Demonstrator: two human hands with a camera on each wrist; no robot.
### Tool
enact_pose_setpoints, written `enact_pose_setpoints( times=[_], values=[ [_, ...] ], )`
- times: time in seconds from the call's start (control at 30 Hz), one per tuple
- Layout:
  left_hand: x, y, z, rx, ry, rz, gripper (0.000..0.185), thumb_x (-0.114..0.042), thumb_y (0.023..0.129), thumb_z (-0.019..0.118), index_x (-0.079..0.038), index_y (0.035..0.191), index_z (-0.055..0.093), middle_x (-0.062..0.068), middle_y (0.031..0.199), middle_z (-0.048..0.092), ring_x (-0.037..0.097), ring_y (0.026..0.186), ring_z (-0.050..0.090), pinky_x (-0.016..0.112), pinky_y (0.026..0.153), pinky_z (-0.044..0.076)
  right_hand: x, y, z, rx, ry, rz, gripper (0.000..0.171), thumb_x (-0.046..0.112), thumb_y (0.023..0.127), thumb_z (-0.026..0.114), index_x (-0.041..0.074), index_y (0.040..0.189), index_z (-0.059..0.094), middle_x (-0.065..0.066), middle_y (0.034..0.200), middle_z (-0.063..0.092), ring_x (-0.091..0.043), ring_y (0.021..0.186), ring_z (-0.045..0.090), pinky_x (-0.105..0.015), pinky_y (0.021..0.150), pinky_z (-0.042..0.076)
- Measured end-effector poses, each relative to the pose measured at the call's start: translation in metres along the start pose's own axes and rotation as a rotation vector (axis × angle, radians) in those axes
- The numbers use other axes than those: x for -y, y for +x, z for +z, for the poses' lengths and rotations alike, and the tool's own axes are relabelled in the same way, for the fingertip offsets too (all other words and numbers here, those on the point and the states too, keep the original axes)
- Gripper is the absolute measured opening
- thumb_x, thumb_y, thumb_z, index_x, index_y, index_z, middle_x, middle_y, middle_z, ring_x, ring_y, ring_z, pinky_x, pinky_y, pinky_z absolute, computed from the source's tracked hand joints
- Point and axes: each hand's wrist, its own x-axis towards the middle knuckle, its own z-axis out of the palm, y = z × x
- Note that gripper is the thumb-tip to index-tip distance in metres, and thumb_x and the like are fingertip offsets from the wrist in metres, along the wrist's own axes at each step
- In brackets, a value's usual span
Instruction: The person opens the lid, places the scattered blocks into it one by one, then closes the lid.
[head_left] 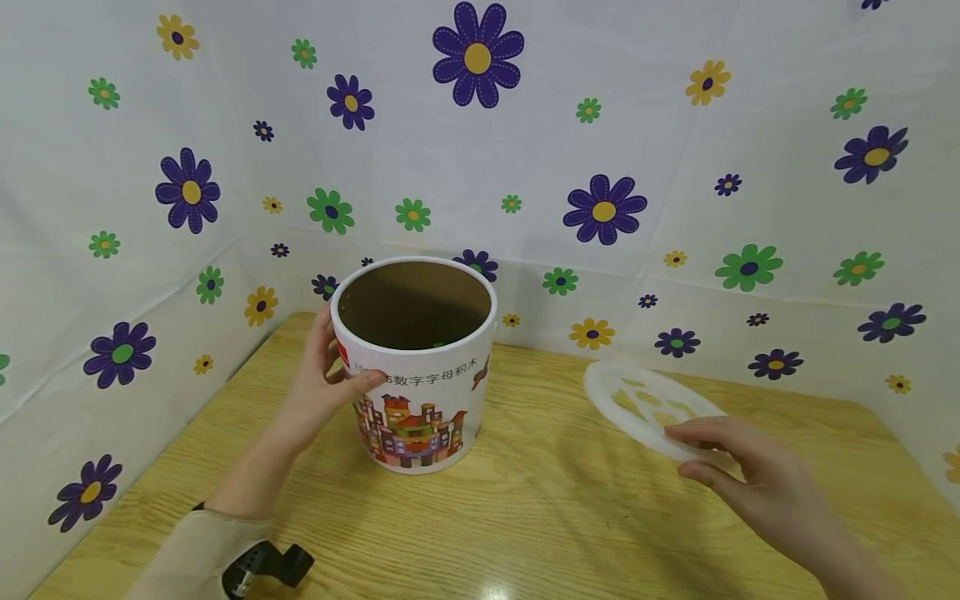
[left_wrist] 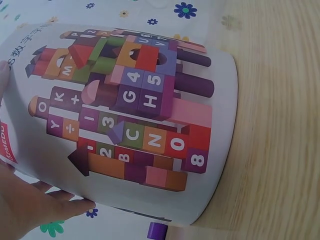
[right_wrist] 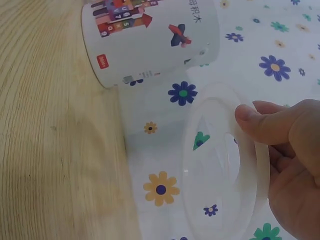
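A white round bucket (head_left: 420, 408), printed with a picture of letter and number blocks, stands upright on the table with its top uncovered. A small bit of green (head_left: 439, 344) shows inside; the rest of the contents is hidden by the wall. My left hand (head_left: 322, 387) grips the bucket's left side, thumb on the front and fingers round behind. Off to the right, my right hand (head_left: 757, 479) pinches the edge of a translucent white lid (head_left: 606, 398) with cut-out shapes. The lid is tilted above the table, apart from the bucket.
The wood-grain table (head_left: 525, 517) meets a white cloth (head_left: 525, 150) with printed flowers at the back and left. A small purple block (left_wrist: 157, 231) shows beyond the bucket in the left wrist view. A black strap (head_left: 258, 567) is on my left sleeve.
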Motion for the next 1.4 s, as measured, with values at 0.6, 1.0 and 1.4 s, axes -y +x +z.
enact_pose_setpoints(
  times=[0.6,1.0,1.4],
  values=[
    [-0.002,0.004,0.024,0.024,0.006,-0.011,0.095,-0.019,0.080,0.077,-0.038,0.150,0.017,0.003,0.150,0.027,0.033,0.135,0.028,0.067,0.103,0.026,0.024,0.033,0.013,-0.166,0.075,-0.156,0.043,0.035,0.088,0.059,-0.003,0.108,0.065,-0.012,0.104,0.064,-0.011,0.099,0.057,-0.012,0.081,0.048],
    [-0.003,0.005,0.036,0.042,-0.010,0.004,0.096,-0.022,0.079,0.078,-0.035,0.151,0.015,0.005,0.151,0.025,0.034,0.135,0.028,0.066,0.103,0.025,0.044,0.082,0.038,-0.158,0.113,-0.227,0.053,-0.025,0.062,0.073,0.002,0.108,0.068,-0.010,0.107,0.065,-0.015,0.100,0.058,-0.015,0.079,0.049],
    [-0.001,0.006,0.039,0.045,-0.020,0.007,0.099,-0.023,0.077,0.079,-0.038,0.151,0.014,0.004,0.152,0.023,0.033,0.135,0.028,0.065,0.105,0.023,0.057,0.140,0.080,-0.090,0.237,-0.254,0.037,-0.013,0.076,0.070,0.004,0.109,0.069,-0.003,0.110,0.064,-0.019,0.103,0.059,-0.026,0.087,0.050]
  ],
)
